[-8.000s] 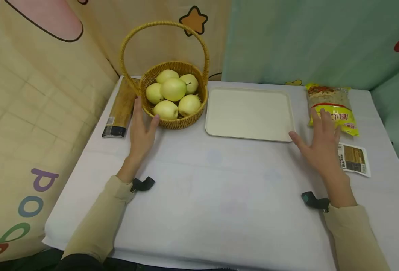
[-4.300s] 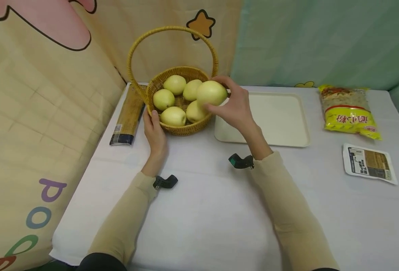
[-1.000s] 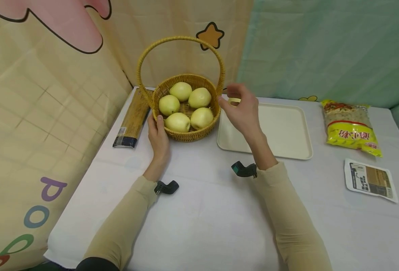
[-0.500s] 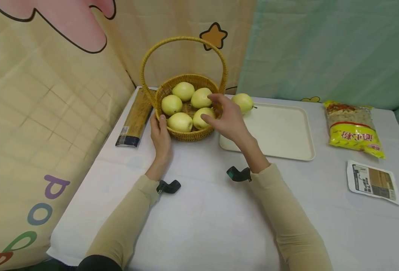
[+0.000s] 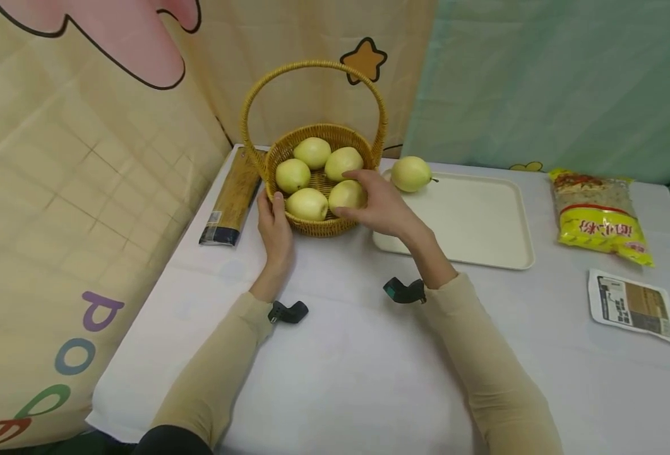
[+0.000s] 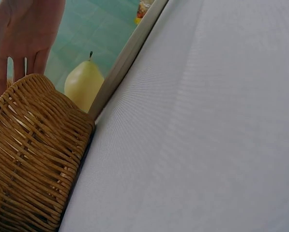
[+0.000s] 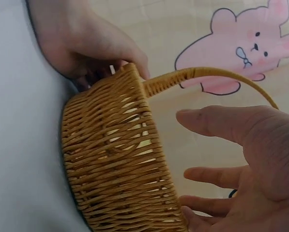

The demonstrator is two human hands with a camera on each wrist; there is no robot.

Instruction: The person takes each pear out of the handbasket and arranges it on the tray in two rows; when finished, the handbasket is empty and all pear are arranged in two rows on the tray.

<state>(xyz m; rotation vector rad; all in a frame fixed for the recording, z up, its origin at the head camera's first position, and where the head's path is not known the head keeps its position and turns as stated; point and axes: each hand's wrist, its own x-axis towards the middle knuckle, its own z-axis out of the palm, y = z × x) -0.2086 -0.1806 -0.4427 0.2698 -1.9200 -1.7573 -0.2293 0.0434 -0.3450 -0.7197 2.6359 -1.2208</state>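
The fingers (image 7: 217, 178) of the right hand (image 5: 382, 205) are spread apart, thumb away from the rest, by the near right pear (image 5: 346, 194) in the basket (image 5: 317, 229); watching from far off, I can't tell if they touch its skin. I'd guess this pear is a bit heavy, hard, smooth enough to slip and easy to bruise, so I'd take it round its fat middle and squeeze gently. The left hand (image 5: 276, 239) holds the basket at its near left side, thumb at the rim, fingers against the outside. The woven wall looks light and a little bendy to me. Four other pears (image 5: 307, 204) lie in there, under the tall handle (image 5: 314, 64). Just right is a flat pale tray (image 5: 477, 221), with one pear (image 5: 411, 174) at its back left corner. A long brown pack (image 5: 233, 196) lies left of the basket. Far right are a yellow bag (image 5: 602, 218) and, in front of it, a small white packet (image 5: 633, 306).
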